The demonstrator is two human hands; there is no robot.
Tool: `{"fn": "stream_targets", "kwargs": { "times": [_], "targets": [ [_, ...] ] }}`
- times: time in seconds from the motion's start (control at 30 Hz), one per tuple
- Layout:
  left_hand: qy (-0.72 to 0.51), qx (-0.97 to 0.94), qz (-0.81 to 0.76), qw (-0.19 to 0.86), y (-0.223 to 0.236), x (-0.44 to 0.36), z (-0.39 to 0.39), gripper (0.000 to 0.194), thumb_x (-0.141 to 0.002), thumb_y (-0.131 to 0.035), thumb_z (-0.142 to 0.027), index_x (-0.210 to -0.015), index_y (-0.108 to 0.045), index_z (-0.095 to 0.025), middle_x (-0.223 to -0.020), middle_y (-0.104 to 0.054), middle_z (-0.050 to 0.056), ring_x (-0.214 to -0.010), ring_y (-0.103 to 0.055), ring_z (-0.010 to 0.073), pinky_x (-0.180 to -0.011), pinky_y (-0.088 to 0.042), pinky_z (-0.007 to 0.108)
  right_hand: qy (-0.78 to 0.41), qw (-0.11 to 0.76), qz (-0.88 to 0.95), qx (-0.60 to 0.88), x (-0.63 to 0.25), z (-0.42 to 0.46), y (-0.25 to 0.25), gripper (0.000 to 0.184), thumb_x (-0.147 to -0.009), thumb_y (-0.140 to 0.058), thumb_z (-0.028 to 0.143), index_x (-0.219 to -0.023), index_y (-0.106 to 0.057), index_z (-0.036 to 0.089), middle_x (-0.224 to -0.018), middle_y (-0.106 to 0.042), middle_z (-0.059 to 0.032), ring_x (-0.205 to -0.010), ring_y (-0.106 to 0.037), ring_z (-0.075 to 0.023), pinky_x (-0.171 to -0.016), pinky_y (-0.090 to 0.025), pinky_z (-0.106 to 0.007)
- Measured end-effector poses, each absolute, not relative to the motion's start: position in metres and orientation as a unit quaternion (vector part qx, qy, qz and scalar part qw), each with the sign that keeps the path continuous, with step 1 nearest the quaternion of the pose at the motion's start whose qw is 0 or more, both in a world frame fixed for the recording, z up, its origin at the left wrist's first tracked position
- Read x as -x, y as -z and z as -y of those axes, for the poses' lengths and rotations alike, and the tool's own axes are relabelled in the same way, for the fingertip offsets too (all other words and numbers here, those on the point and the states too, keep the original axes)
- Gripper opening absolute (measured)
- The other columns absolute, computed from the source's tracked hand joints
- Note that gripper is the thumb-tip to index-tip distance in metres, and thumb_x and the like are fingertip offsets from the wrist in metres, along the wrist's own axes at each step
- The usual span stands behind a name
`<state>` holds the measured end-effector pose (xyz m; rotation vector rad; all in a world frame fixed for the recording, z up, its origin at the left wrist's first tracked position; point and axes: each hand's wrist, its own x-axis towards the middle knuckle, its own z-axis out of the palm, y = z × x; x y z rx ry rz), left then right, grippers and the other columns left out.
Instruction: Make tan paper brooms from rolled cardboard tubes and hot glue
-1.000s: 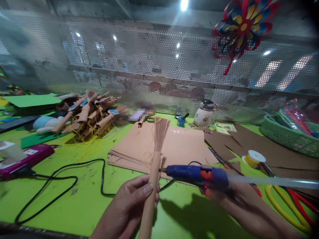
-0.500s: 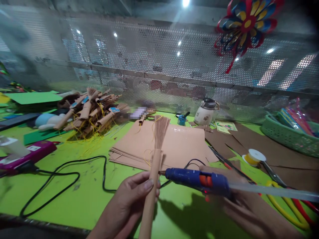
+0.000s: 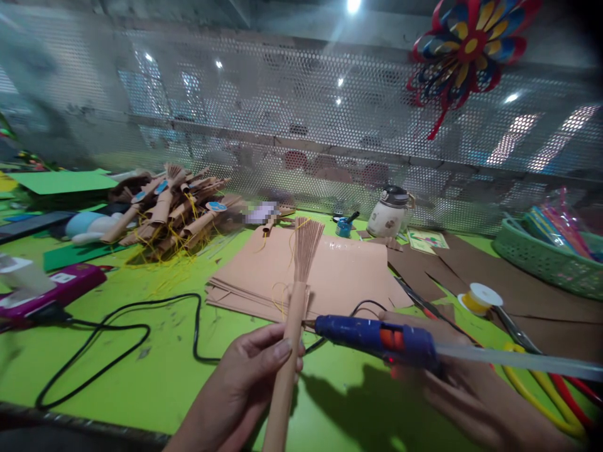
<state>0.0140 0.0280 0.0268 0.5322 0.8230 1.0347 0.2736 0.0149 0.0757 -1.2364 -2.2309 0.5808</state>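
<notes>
Your left hand grips a rolled brown paper tube at the bottom centre of the frame, thumb across its front and fingertips showing at its right edge. The tube tilts slightly rightward, and pleated paper bristles fan out of its upper end, just above the centre. Your right hand, at the lower right, is closed around a blue glue gun. Its nozzle points left at the tube's right edge; you cannot tell whether they touch. A translucent glue stick juts from the gun's back toward the right edge. Behind the bristles, brown paper sheets lie stacked mid-frame. Similar paper bundles with yellow strings heap at the left, and a white spool sits at the right.
</notes>
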Motion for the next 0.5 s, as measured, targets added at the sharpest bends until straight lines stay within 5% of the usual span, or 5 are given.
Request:
{"fn": "stream_targets", "kwargs": {
  "times": [0.5],
  "targets": [
    [-0.478,-0.242,-0.378,0.755,-0.029,-0.014,-0.028,0.027,-0.061,-0.080,-0.018,-0.085,-0.072,-0.008,-0.073,-0.068,0.007,-0.060,-0.060,0.0101,-0.058,-0.048,0.015,-0.195,0.245,0.845,0.434,-0.267,-0.015,-0.088,0.033,-0.091,-0.041,0.042,-0.077,-0.062,0.021,-0.067,-0.063,-0.0043,-0.060,-0.056,-0.0178,-0.060,-0.049,-0.026]
  ]
}}
